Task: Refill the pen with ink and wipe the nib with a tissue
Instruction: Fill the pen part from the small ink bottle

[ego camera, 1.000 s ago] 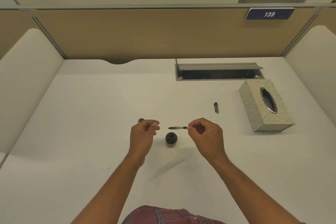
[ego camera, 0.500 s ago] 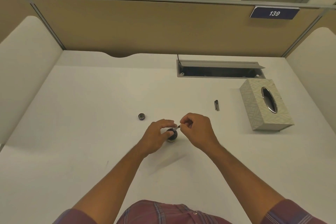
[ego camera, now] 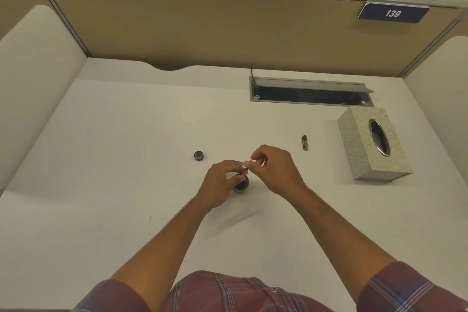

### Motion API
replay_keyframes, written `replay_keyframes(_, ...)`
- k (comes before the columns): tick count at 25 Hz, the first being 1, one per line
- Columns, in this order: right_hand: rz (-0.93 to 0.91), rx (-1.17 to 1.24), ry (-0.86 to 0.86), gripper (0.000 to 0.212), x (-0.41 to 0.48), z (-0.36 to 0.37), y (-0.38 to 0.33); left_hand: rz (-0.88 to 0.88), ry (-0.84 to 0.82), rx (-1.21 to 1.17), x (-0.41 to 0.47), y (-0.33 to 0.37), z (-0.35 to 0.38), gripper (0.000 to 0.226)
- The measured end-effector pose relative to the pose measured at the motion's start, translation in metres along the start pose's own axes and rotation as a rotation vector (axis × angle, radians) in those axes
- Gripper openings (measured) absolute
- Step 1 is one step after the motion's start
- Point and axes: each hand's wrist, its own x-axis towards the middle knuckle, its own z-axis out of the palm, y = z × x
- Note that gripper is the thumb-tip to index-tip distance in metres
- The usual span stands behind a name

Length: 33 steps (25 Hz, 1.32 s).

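A small dark ink bottle [ego camera: 242,185] stands open on the white desk, and my left hand [ego camera: 219,185] grips its side. My right hand [ego camera: 274,170] pinches a thin pen [ego camera: 245,172] by its upper end, with the nib end pointing down into the bottle's mouth. Most of the pen is hidden by my fingers. The bottle's round dark lid [ego camera: 199,155] lies to the left. A dark pen cap [ego camera: 305,142] lies to the right. A patterned tissue box [ego camera: 372,144] with an oval slot sits at the far right.
An open cable tray [ego camera: 310,91] is set into the desk behind the tissue box. Beige partition walls enclose the desk at the back and sides. White desk surface [ego camera: 114,185] stretches to the left of my hands.
My left hand moved from beside the lid onto the ink bottle. My right hand tipped the pen from level to nib-down and brought it to the bottle's mouth.
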Motion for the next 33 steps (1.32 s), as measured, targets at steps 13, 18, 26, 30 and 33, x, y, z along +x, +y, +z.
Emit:
replay_keyframes(13, -0.153, -0.404, -0.017, 0.020, 0.0064, 0.0072, -0.0059, 0.007, 0.000, 0.101, 0.0037, -0.0041, 0.0037, 0.019)
replay_keyframes(18, -0.179, -0.477, -0.036, 0.021, 0.0071, 0.0057, -0.0064, -0.010, 0.006, 0.103, 0.0048, -0.0080, 0.0033, 0.023)
replay_keyframes(26, -0.105, -0.346, -0.069, 0.018, 0.0047, -0.0001, -0.0085, -0.038, 0.035, 0.087, 0.0026, -0.0085, 0.0025, 0.023)
replay_keyframes(30, -0.139, -0.471, -0.069, 0.024, 0.0062, 0.0004, -0.0087, -0.019, 0.028, 0.082, 0.0005, -0.0052, 0.0034, 0.025)
replay_keyframes(33, -0.139, -0.530, -0.042, 0.036, 0.0071, 0.0027, -0.0098, -0.013, 0.034, 0.061, 0.0017, -0.0063, 0.0050, 0.029)
